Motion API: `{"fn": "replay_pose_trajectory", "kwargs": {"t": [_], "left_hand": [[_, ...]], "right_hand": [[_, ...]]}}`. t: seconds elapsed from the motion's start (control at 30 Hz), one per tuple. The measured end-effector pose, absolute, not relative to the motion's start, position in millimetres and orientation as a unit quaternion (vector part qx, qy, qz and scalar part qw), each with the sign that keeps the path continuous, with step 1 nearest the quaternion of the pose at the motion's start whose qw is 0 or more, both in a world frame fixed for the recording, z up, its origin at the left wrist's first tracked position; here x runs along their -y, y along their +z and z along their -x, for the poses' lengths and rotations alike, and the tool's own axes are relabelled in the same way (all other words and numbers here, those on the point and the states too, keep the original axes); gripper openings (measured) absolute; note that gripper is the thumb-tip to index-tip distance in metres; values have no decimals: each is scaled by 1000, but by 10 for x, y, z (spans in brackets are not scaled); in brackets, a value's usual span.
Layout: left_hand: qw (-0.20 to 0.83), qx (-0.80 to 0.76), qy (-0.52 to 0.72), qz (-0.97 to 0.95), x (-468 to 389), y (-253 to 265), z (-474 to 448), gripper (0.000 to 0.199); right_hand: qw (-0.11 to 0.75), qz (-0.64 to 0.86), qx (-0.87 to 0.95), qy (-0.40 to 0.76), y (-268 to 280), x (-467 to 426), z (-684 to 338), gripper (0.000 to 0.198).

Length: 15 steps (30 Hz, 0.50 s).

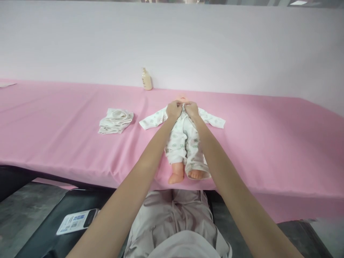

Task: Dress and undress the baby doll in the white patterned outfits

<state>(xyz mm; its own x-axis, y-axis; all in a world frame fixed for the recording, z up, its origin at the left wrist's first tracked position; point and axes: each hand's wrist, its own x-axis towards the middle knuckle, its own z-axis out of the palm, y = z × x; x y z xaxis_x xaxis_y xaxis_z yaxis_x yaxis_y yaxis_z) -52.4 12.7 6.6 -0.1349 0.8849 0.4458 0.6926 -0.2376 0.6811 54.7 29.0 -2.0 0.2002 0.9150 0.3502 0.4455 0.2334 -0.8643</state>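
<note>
Baby clothes [176,139], white with a small scattered print, lie at the centre of the frame on a doll [177,171], which is flat on its back on a table covered with a pink cloth [268,143]. The doll's mouth and chin show just above the collar, and its feet point toward the lower edge of the frame. Both sleeves spread outward, to left and right; one bare foot sticks out of the left trouser leg in the frame, while the other pokes from a wider cuff beside it. The person's left hand [174,109] and right hand [191,110] meet near the collar, fingers curled in and each grasping the front of the garment, with a narrow strip of white fabric between them. Left of centre sits a pile of folded white cloths [116,121], well apart from the doll. A cream pump bottle [146,80] stands upright near the white wall [172,43], above centre. At lower left is a black seat [48,225].
</note>
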Motion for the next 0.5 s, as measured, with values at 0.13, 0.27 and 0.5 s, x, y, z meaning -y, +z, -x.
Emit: {"fn": "replay_pose_trajectory", "kwargs": {"t": [0.13,0.27,0.5], "left_hand": [[104,-610,454,-641,-116,72,518,28],[105,-618,443,-640,-133,66,517,24],[92,-617,432,-652,-157,49,550,18]], "right_hand": [[499,591,587,239,17,-270,-539,18],[481,599,600,223,38,-256,-525,17],[471,614,601,199,46,-273,-505,14]]}}
